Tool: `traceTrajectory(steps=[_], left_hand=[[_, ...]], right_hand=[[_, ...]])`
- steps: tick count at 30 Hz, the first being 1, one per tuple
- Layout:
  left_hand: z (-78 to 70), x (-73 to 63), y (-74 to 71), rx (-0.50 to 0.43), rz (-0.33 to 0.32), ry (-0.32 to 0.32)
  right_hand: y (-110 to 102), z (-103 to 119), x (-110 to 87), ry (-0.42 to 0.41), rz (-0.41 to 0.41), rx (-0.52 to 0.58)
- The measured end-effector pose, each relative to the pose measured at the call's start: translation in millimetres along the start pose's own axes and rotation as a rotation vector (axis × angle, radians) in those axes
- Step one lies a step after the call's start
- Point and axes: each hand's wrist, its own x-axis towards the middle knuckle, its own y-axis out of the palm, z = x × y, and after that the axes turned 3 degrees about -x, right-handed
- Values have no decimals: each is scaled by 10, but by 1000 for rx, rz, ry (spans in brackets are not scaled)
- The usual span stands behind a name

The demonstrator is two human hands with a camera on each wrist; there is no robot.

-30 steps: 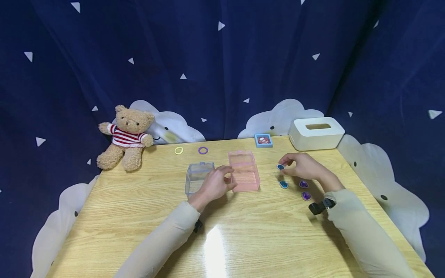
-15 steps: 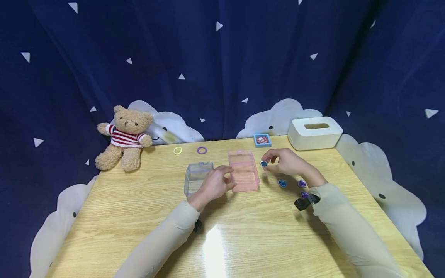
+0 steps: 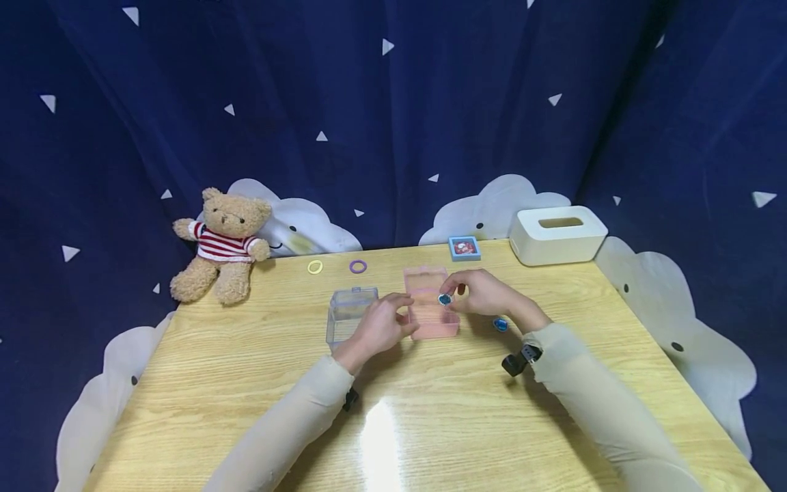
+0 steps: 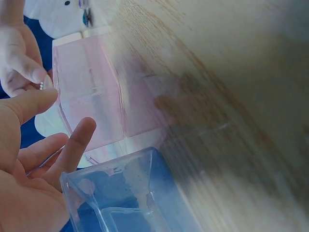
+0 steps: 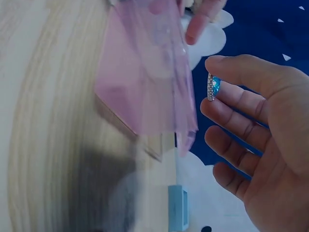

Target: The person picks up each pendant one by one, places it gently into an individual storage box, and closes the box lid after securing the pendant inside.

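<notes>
My right hand (image 3: 482, 294) pinches a blue gem (image 3: 445, 299) with a beaded silvery rim between thumb and fingertips. It holds this gem over the right side of the clear pink box (image 3: 435, 331), whose lid is raised. In the right wrist view the gem (image 5: 213, 87) hangs in the air apart from the box wall. At the pink box's left side is my left hand (image 3: 382, 322), its thumb and fingers spread and holding nothing. A clear bluish box (image 3: 340, 328), lid also up, is partly covered by that hand. Another blue gem (image 3: 501, 324) lies beneath my right wrist.
A teddy bear (image 3: 224, 236) sits at the back left. A yellow ring (image 3: 315, 272) and a purple ring (image 3: 358, 272) lie near the back edge. Farther right stand a small blue-framed picture (image 3: 464, 249) and a white tissue box (image 3: 559, 239).
My right hand has carried the blue gem leftward from beside the other gems to over the pink box. Its forearm now covers the two purple gems. My left hand stays put.
</notes>
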Motion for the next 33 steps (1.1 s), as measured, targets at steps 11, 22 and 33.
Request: traceTrajectory(steps=[11,22,33], left_hand=[[3,8,8,-6,4,-3],[1,0,-3,-18,10,-4],[13,-1,8,-54,7,8]], right_hand=[[155,83,36,-7,-14,-133],[247,91,70,47,-45,-187],[264,128,74,71,-92,-193]])
